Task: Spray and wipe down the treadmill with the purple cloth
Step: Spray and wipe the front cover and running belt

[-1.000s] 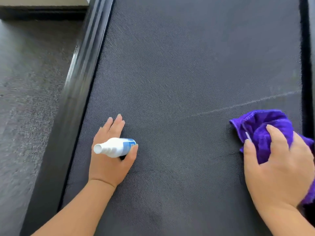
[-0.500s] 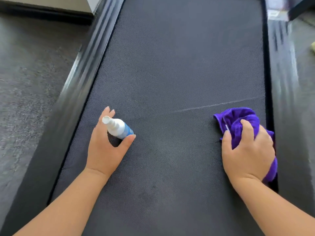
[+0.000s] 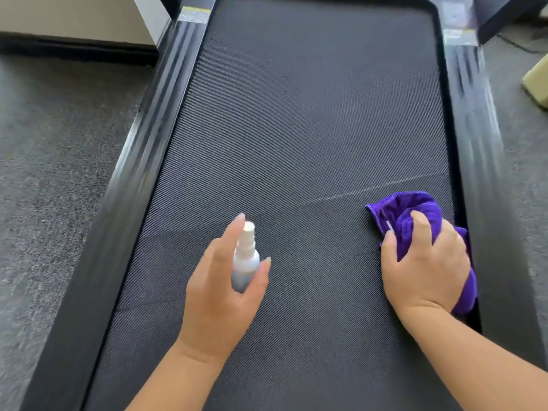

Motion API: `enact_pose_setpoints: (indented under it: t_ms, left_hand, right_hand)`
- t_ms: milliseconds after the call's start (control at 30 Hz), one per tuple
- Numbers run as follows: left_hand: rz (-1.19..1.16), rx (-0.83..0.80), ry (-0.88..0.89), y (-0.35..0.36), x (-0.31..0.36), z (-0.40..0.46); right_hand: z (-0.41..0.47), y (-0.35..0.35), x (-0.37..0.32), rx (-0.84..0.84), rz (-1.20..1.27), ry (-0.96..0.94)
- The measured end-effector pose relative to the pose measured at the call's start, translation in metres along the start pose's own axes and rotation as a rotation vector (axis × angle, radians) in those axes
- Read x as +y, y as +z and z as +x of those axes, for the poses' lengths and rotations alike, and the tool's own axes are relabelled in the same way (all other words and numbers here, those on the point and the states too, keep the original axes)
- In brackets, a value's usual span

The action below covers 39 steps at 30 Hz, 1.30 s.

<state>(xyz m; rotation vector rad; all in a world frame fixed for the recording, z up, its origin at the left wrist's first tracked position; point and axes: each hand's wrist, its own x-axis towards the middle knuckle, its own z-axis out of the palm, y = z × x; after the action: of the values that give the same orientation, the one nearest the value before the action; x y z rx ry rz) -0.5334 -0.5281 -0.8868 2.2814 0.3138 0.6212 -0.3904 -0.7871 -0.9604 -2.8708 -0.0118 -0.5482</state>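
Treadmill [image 3: 296,129] on grey carpet [image 3: 59,143] | hands: left [image 3: 219,292] grips spray bottle [image 3: 245,256], right [image 3: 430,268] clutches purple cloth [image 3: 409,209]

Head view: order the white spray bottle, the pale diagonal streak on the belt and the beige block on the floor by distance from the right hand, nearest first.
From the right hand, which grips the purple cloth:
1. Pale diagonal streak, just ahead of it on the black treadmill belt.
2. Small white spray bottle, across the belt in the left hand.
3. Beige block, far right on the carpet.

Purple cloth [image 3: 415,209] — white spray bottle [image 3: 245,256] — black diagonal-weave treadmill belt [image 3: 311,114]
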Motion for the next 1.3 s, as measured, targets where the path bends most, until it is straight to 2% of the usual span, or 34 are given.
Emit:
enact_pose_setpoints:
  t_ms: [200,333,667,867,933,1133,1300]
  left_hand:
    - [-0.115,-0.218,-0.154,0.012,0.010,-0.001]
    - [-0.058,-0.347,-0.183,0.015,0.010,-0.008]
    - [0.053,-0.336,-0.301,0.020,0.001,-0.023]
    - [-0.186,-0.503,-0.311,0.021,0.018,-0.020]
    - [-0.281,-0.545,-0.259,0.027,0.036,-0.025]
    - [-0.257,-0.517,-0.044,0.037,0.058,-0.038]
    - [-0.221,-0.278,-0.024,-0.004,0.017,-0.038]
  right_hand:
    - [0.000,0.002,0.001,-0.001,-0.003,-0.004]
    - [-0.001,0.003,0.001,0.007,-0.001,-0.008]
    - [-0.002,0.003,0.002,0.015,-0.005,-0.008]
    - [-0.002,0.004,0.002,0.011,-0.002,-0.009]
    - [-0.002,0.003,0.002,0.009,-0.003,-0.003]
    - [-0.003,-0.002,-0.001,-0.023,0.016,0.018]
    - [0.001,-0.009,-0.003,-0.099,0.043,0.034]
